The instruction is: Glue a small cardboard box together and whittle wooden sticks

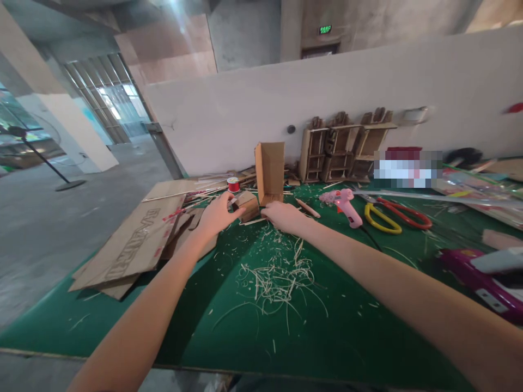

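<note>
My left hand (pixel 219 213) is curled at the left end of a small cardboard block (pixel 250 206), with the thumb along its near side. My right hand (pixel 283 216) has its fingers bent together at the foot of a tall, open-fronted cardboard box (pixel 273 170) that stands upright. The fingertips of this hand press at the box's bottom edge and are partly hidden. Just behind my left hand stands a spool of red thread (pixel 232 185). To the right of my right hand lies a pointed, rolled cardboard piece (pixel 307 208).
Flat cardboard sheets (pixel 134 239) lie at the left. Thin shavings (pixel 278 277) litter the green table (pixel 229 343). At the right are a pink glue gun (pixel 345 204), scissors (pixel 404 213) and a purple tool (pixel 478 283). Cardboard shelf models (pixel 343 147) stand against the white wall (pixel 229 120).
</note>
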`<state>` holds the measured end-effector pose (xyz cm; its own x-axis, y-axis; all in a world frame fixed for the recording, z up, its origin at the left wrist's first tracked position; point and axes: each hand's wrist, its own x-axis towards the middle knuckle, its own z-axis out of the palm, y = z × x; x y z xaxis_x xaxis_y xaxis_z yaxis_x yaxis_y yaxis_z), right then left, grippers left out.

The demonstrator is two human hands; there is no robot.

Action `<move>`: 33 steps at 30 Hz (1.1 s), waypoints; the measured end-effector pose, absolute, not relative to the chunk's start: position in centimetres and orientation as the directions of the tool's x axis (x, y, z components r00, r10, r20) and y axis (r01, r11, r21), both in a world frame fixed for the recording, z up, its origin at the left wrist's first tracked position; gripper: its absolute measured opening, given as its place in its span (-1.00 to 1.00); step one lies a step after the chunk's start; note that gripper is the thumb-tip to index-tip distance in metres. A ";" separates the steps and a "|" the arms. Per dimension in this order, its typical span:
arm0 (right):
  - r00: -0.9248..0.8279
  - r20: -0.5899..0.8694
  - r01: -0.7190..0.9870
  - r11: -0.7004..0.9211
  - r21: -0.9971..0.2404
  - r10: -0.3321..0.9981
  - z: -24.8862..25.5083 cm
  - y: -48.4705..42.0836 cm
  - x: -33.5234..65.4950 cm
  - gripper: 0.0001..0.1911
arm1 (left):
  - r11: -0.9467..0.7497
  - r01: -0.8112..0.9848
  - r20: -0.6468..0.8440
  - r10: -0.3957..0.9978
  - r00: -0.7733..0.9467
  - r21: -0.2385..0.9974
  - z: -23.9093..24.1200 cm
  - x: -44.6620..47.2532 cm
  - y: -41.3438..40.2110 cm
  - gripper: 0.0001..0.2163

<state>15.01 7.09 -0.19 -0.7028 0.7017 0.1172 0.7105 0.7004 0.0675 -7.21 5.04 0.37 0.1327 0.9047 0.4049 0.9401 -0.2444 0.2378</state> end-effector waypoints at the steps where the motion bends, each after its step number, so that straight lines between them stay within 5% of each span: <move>1: -0.694 0.131 0.718 0.693 0.061 0.708 -0.3 7.3 14.9 -0.73 | -0.240 0.937 0.444 0.890 0.108 0.255 0.3 -7.2 5.1 -0.57; 9: -0.638 0.199 0.754 0.656 -0.035 0.744 1.2 4.8 15.9 -0.65 | -0.257 0.889 0.749 0.649 -0.132 0.380 1.0 -7.2 4.8 -0.57; 17: -0.559 -0.136 0.829 0.556 -0.064 0.818 4.4 -1.6 23.0 -0.71 | -0.478 0.803 0.594 0.779 0.200 0.356 0.1 -2.7 2.1 -0.62; 23: -0.351 -0.243 0.933 0.358 -0.015 0.904 3.6 -3.8 27.0 -0.63 | -0.328 0.927 0.483 0.851 0.206 0.182 -1.3 -0.7 1.0 -0.51; 28: 0.018 -0.123 0.995 -0.006 0.099 0.992 3.6 -2.1 29.7 -0.54 | -0.329 0.931 0.498 0.841 0.213 0.157 -0.1 -1.6 0.6 -0.55; 33: 0.171 0.018 0.985 -0.171 0.036 0.985 2.6 1.2 30.8 -0.46 | -0.311 0.929 0.578 0.803 0.144 0.201 -0.3 -2.9 1.7 -0.63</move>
<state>30.79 1.16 2.57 0.1706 0.9852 0.0176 0.9846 -0.1712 0.0365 -2.89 1.66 -0.28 0.1437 0.8030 0.5784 0.9287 -0.3114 0.2015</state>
